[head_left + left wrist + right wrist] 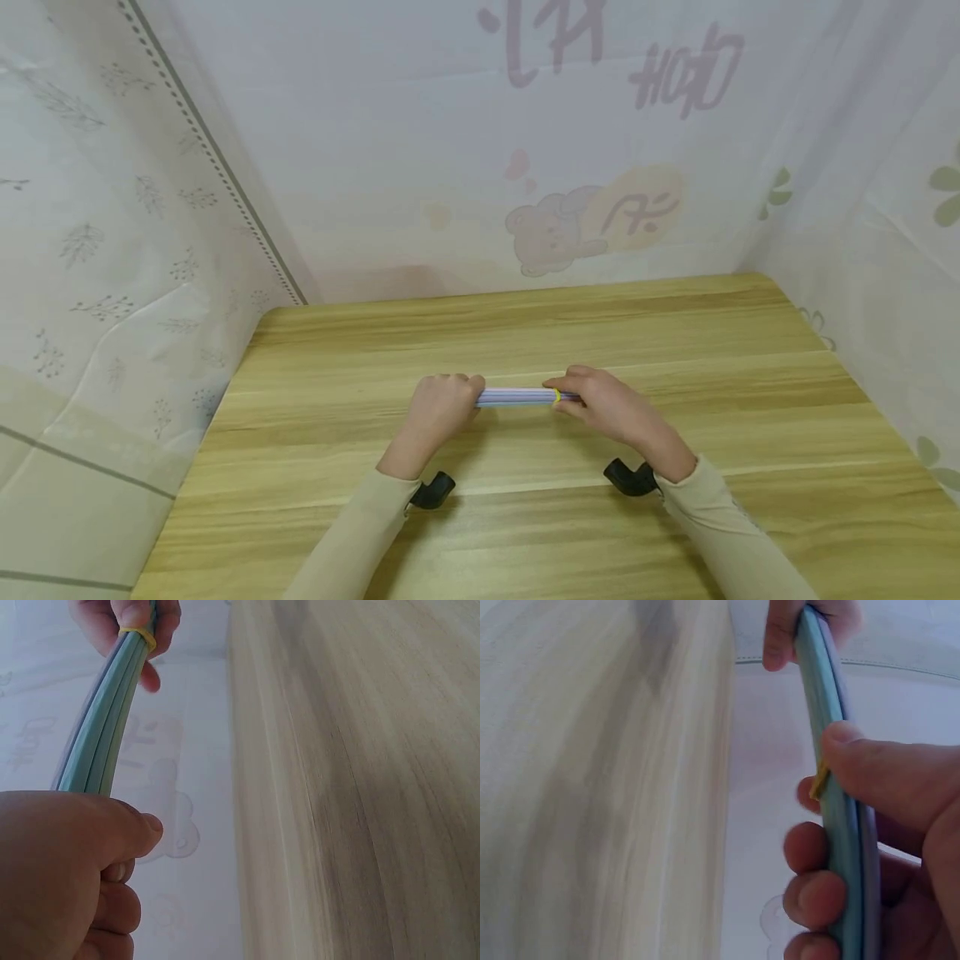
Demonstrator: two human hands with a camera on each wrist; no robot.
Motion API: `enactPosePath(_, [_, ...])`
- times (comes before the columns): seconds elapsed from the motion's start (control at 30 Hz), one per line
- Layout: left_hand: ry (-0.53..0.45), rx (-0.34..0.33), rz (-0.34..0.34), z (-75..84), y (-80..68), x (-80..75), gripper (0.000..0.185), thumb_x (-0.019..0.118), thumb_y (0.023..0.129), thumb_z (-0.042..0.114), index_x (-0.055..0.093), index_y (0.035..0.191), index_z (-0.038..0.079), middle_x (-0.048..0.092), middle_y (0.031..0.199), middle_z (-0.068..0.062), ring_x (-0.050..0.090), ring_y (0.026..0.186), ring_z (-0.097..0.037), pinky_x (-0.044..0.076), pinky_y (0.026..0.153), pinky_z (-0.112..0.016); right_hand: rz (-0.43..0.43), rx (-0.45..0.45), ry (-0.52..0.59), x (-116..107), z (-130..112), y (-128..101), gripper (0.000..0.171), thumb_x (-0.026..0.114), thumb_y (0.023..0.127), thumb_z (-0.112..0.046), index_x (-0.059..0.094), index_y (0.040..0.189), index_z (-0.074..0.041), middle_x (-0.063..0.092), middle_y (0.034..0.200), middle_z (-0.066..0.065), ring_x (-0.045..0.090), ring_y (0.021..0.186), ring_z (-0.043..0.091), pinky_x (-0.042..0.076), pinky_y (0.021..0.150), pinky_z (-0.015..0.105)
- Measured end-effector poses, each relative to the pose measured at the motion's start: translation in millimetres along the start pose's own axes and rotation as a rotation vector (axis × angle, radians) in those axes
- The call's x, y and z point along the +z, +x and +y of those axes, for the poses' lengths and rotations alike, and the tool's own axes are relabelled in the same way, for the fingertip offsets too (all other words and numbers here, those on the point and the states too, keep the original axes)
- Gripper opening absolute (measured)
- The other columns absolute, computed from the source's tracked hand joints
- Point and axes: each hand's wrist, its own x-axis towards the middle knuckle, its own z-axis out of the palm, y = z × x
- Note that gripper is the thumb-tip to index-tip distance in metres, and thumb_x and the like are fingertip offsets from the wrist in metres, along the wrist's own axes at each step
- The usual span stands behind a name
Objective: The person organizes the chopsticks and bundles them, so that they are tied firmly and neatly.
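Observation:
A bundle of slim pastel sticks [513,397], in mint, blue and lilac, is held lengthwise between both hands above the table. Around it near its right end runs a yellow rubber band [142,634]. My left hand [441,410] grips the left end in a fist, thumb along the sticks, covering that end. On the other side my right hand [611,406] holds the bundle between thumb and fingers. In the right wrist view, the right thumb [847,742] presses on the sticks right at the band, with the fingers curled round from the opposite side.
Below the hands lies a wood-grain table [525,517] with rounded far corners. Pale printed curtains [420,150] hang behind it and along both sides. A black curved mount [433,491] sits at the left wrist, and a similar black piece [628,478] at the right wrist.

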Motion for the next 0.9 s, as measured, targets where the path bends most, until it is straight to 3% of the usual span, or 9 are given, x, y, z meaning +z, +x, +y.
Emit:
enactPosePath(0.3, [0.004, -0.007, -0.002, 2.4, 2.2, 1.9, 0.026, 0.074, 0.073, 0.01, 0.051, 0.062, 0.016, 0.044, 0.049, 0.006, 0.023, 0.044, -0.005, 0.021, 0.038, -0.019, 0.121, -0.038, -0.199, 11.1, -3.5, 1.1, 0.044, 0.069, 0.085, -0.033, 0.062, 0.128, -0.024, 0.055, 0.073, -0.003, 0.038, 0.053, 0.002, 0.036, 0.051, 0.018])
enactPosePath(0.47, [0.002, -0.01, -0.021, 3.3, 2.6, 1.9, 0.025, 0.075, 0.074, 0.011, 0.053, 0.063, 0.015, 0.044, 0.049, 0.006, 0.023, 0.044, -0.005, 0.02, 0.038, -0.019, 0.165, -0.064, -0.251, 15.3, -2.5, 2.2, 0.049, 0.072, 0.082, -0.035, 0.061, 0.129, -0.025, 0.056, 0.069, -0.003, 0.035, 0.048, 0.001, 0.033, 0.048, 0.018])
enactPosePath(0.67, [-0.001, -0.013, -0.014, 2.1, 2.7, 3.0, 0.029, 0.073, 0.074, 0.01, 0.049, 0.061, 0.016, 0.038, 0.049, 0.007, 0.021, 0.046, -0.005, 0.018, 0.039, -0.019, 0.095, 0.019, -0.142, 11.1, -2.4, 2.4, 0.054, 0.074, 0.081, -0.034, 0.06, 0.129, -0.014, 0.06, 0.08, -0.002, 0.044, 0.058, 0.004, 0.042, 0.055, 0.022])
enactPosePath(0.8, [-0.002, -0.013, 0.003, 0.4, 2.3, 3.6, 0.03, 0.073, 0.073, 0.01, 0.047, 0.06, 0.016, 0.036, 0.049, 0.007, 0.02, 0.046, -0.005, 0.018, 0.039, -0.019, 0.055, 0.077, -0.009, 3.9, -2.2, 0.4, 0.033, 0.072, 0.084, -0.026, 0.066, 0.113, -0.009, 0.061, 0.093, -0.001, 0.053, 0.073, 0.006, 0.048, 0.065, 0.026])
enactPosePath(0.9, [-0.003, -0.006, 0.013, -0.6, 2.3, 3.6, 0.031, 0.074, 0.073, 0.01, 0.047, 0.06, 0.016, 0.038, 0.049, 0.007, 0.02, 0.046, -0.005, 0.018, 0.039, -0.019, 0.048, 0.067, 0.031, -0.2, -1.3, -0.1, 0.017, 0.069, 0.087, -0.02, 0.067, 0.101, -0.011, 0.059, 0.091, -0.003, 0.053, 0.074, 0.006, 0.048, 0.065, 0.025])
